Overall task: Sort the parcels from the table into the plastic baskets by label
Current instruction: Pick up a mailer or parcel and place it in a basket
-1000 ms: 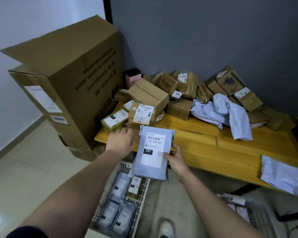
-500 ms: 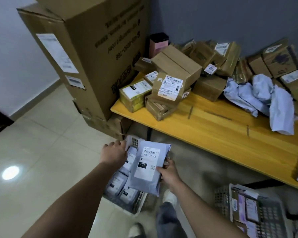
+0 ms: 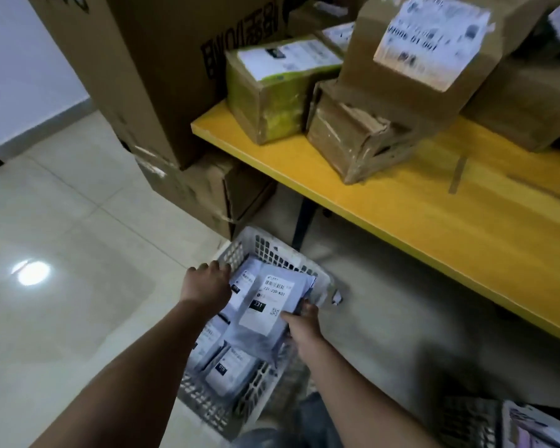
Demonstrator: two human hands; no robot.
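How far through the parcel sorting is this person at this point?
Done: several grey mailers already lie in the white basket. In hand: the right hand holds the 231 mailer over that basket, while the left hand is at its rim. Left: taped boxes remain on the yellow table.

Second basket [image 3: 466, 421] at five o'clock runs off the bottom edge. Labelled carton [image 3: 434, 43] at one o'clock is blurred, print unreadable. Left hand [image 3: 206, 282] hides its own fingers.
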